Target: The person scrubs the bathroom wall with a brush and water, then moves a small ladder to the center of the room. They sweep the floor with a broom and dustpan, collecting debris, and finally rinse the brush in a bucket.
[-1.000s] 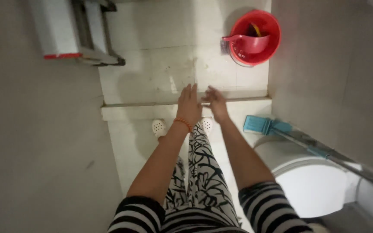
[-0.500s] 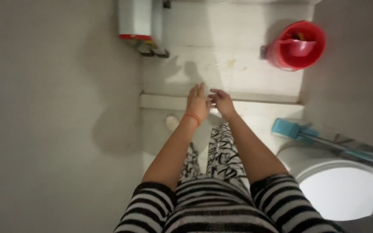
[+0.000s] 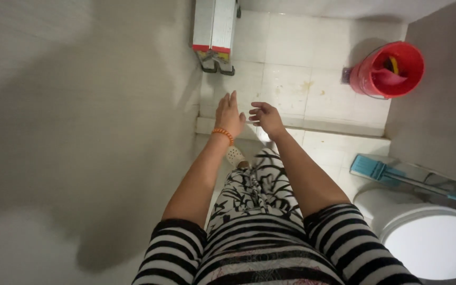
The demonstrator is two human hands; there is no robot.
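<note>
Both hands hang free over the tiled floor: the left hand, an orange bead bracelet on its wrist, has its grip flat and open, holding nothing; the right hand just beside it is loosely curled, also empty. Far right stands a red bucket with a red scoop inside. A white toilet is cut off at the corner, a blue mop head beside it. A white slipper peeks out below.

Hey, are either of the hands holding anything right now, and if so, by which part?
Nothing is held. The left hand is flat with fingers out, the right hand is loosely curled and empty, both in the air above the tiled floor.
</note>
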